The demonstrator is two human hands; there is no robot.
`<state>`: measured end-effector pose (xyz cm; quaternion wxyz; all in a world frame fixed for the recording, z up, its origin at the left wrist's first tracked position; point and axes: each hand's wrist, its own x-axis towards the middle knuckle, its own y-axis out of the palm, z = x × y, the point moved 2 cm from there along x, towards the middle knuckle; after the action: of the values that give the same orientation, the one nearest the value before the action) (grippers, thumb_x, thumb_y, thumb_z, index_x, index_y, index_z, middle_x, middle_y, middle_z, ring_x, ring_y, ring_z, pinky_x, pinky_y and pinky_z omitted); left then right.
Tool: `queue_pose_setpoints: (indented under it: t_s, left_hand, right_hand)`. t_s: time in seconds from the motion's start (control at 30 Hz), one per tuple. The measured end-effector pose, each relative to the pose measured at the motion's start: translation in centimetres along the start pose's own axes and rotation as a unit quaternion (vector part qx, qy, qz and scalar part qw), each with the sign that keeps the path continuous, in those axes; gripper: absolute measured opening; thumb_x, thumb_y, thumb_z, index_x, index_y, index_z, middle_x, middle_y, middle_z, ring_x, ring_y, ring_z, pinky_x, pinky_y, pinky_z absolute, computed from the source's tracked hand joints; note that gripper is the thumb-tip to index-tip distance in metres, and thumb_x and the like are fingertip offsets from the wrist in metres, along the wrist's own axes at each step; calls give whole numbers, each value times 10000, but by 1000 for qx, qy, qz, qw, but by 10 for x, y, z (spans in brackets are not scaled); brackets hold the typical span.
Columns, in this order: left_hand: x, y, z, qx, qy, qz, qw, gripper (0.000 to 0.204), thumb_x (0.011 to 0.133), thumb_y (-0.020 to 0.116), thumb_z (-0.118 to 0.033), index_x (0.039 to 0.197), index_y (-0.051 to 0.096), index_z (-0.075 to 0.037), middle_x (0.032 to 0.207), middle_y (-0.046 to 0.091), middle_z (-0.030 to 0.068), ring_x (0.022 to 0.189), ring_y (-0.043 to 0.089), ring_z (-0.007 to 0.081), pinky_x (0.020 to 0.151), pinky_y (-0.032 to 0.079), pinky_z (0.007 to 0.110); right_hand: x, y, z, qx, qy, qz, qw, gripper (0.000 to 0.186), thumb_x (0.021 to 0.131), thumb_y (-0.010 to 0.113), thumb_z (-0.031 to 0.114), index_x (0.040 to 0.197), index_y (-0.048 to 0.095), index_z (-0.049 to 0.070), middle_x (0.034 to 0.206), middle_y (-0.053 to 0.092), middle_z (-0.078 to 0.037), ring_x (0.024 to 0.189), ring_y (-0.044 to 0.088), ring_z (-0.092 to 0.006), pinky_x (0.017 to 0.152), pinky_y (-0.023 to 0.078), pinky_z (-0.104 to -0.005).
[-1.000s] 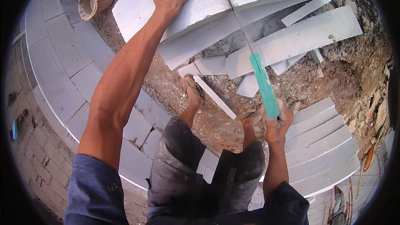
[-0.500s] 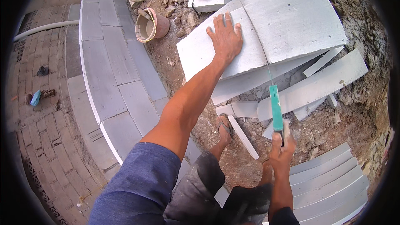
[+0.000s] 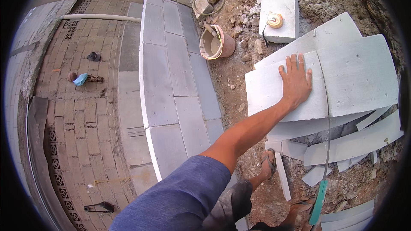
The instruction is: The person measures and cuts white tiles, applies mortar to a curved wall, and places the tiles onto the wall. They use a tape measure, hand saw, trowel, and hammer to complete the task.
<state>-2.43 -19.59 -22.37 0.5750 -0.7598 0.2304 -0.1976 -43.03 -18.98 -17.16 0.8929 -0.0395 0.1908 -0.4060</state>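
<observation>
Left hand flat on one white block; one saw, right hand apparently hidden.

Left hand flat on slab, bucket behind-left, saw right of hand

Single head-worn fisheye view, looking steeply down from above, close over the outstretched left arm and ground
</observation>
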Motion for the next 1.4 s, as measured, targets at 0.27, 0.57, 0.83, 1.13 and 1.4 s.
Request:
queue_pose_setpoints:
  t_s: [0.27,0.57,0.83,1.13,1.4]
  left_hand:
    - [0,0,13,11,10,-6,1000,572,968,385,-284,1404,300,76,1404,309,267,1343,256,391,1051,182,573]
    - [-1,15,-8,10,17,25,999,587,968,382,-274,1433,253,60,1420,280,264,1357,227,393,1058,160,576]
    - [-4,3,0,1,12,13,1000,586,964,396,-266,1425,253,65,1404,292,260,1357,218,393,1067,153,560]
    - [-1,-7,15,37,-5,21,999,582,973,373,-267,1427,248,75,1421,282,265,1364,217,382,1067,154,561]
    - [-10,11,10,29,6,47,998,590,974,354,-280,1427,240,80,1431,261,268,1369,203,382,1074,143,551]
  right_hand:
    - [43,22,4,-31,-11,10,999,371,951,545,327,901,570,-40,667,454,13,568,402,-57,497,291,-226]
    - [101,60,-14,-27,-27,-25,999,508,919,531,383,1066,627,-93,708,588,-145,609,520,-233,604,435,-348]
    - [18,-16,-1,-37,20,78,996,580,939,479,440,1149,566,-93,749,553,-82,636,513,-140,557,397,-280]
    - [24,-16,-8,-53,47,128,989,485,910,509,378,1059,633,-66,829,611,-147,865,550,-217,754,420,-365]
    - [91,51,-29,-9,-5,58,998,549,901,494,412,1089,591,-94,804,602,-181,794,568,-238,774,433,-377]
